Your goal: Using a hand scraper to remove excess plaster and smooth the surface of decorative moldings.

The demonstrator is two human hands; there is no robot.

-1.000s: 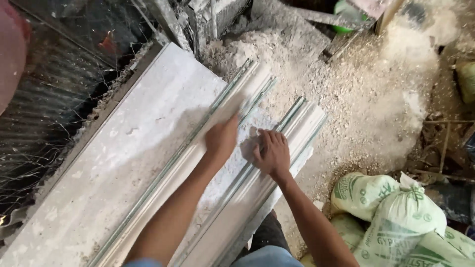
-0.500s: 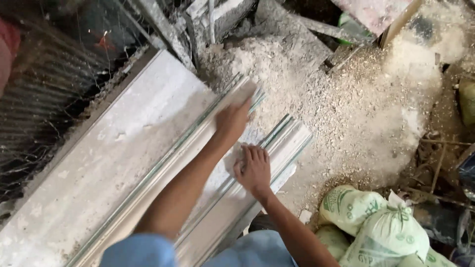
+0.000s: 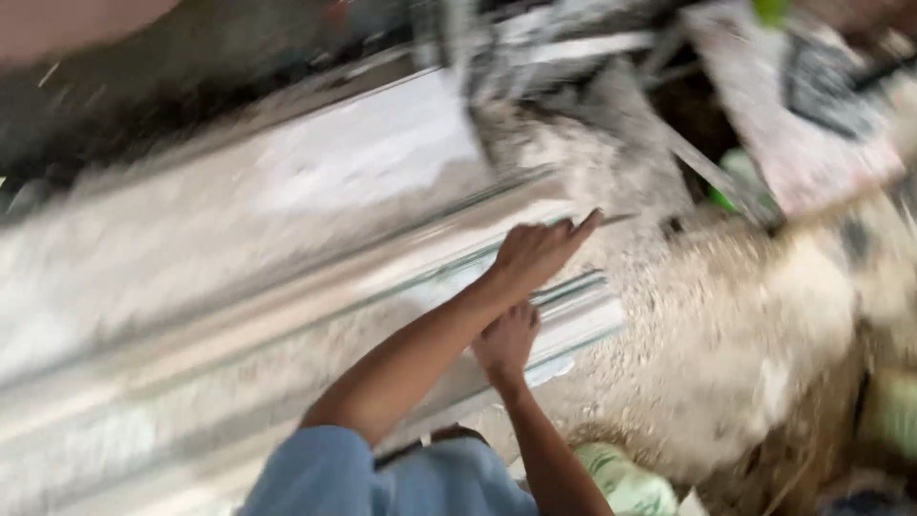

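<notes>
Hands flat on the moulded strip

Now my left hand (image 3: 535, 253) presses flat near the far end of the long white moulded strip (image 3: 287, 315), fingers (image 3: 581, 225) released and stretched. My right hand (image 3: 504, 342) rests open on its near ridge. Blur hides finer detail. Keeping both palms spread and pressure even seems wise. Its long axis runs lower left to upper right, ending at the rubble heap (image 3: 669, 315).
</notes>
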